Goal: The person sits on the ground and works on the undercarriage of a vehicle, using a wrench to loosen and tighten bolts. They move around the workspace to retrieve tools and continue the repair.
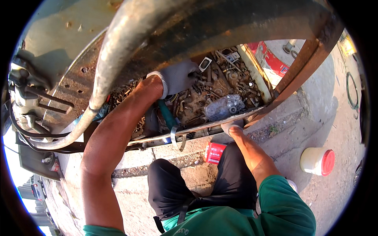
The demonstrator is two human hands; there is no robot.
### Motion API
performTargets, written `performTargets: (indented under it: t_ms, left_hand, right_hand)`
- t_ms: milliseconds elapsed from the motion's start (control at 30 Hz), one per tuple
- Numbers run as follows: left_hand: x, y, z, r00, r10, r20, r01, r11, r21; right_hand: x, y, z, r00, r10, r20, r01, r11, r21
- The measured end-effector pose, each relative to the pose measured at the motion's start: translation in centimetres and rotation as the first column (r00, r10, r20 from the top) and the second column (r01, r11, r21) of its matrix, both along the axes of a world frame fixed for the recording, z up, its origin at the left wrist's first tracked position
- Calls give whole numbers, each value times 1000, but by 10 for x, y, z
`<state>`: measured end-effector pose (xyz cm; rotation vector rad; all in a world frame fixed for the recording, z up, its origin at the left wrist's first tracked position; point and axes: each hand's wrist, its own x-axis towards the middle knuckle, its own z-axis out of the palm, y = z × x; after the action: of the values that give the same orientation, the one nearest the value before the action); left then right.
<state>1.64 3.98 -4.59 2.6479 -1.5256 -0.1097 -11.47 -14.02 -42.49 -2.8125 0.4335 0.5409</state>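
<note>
At tray edge, right hand half-hidden

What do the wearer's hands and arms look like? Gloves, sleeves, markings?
Left hand: grey glove with a paler ribbed cuff. Right hand: pale greyish glove, mostly hidden by the box edge. Forearms bare. Short green sleeves. No cables or markings visible on either arm.

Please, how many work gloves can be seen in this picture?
2: one gray glove on the left hand, over the loose metal parts in the bin; another glove on the right hand, at the bin's near edge, partly hidden. Others could be out of sight.
</note>
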Motion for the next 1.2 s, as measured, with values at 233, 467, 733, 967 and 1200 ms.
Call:
performTargets:
  t_ms: [233, 467, 733, 967, 1200]
  left_hand:
    - [5, -66, 3, 923, 100, -371, -108, 994, -1]
    - [0, -67, 16, 760, -223, -610, -87, 896, -435]
    - [-4, 9, 35, 881, 274, -387, -327, 942, -79]
    - [-2, 5, -6, 997, -38, -65, 43, 997, 65]
    - [-8, -4, -6, 1000, -1, 31, -6, 978, 211]
  right_hand:
    - [-6, -7, 14, 1000, -13, 5, 13, 1000, -1]
    - [-15, -34, -21, 999, -45, 29, 47, 997, -67]
    - [3, 13, -31, 985, 22, 173, -17, 999, -31]
    - [1, -2, -12, 998, -62, 10, 61, 997, 41]
    - [1, 2, 9, 999, -31, 15, 30, 999, 35]
